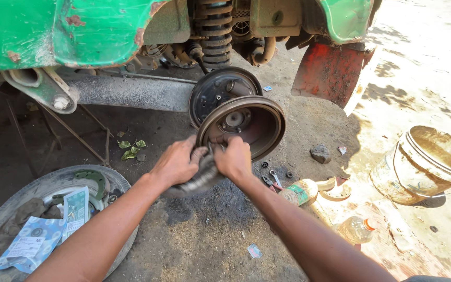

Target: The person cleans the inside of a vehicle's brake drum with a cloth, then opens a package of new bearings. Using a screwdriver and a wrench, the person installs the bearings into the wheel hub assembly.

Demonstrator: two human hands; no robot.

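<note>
Two hands, the left hand (pixel 176 163) and the right hand (pixel 234 159), close together on one dirty rag (pixel 199 180). Just above the grip stands one brake drum (pixel 246 122), with one backing plate (pixel 220 94) behind it and one coil spring (pixel 215 34) higher up. To the right of the grip lie two plastic bottles (pixel 299 192) (pixel 357 230), one bucket (pixel 426 164) and one stone (pixel 320 153). Down to the left sits one tyre (pixel 113 183) holding two blue-and-white packets (pixel 76 206) (pixel 30 244).
</note>
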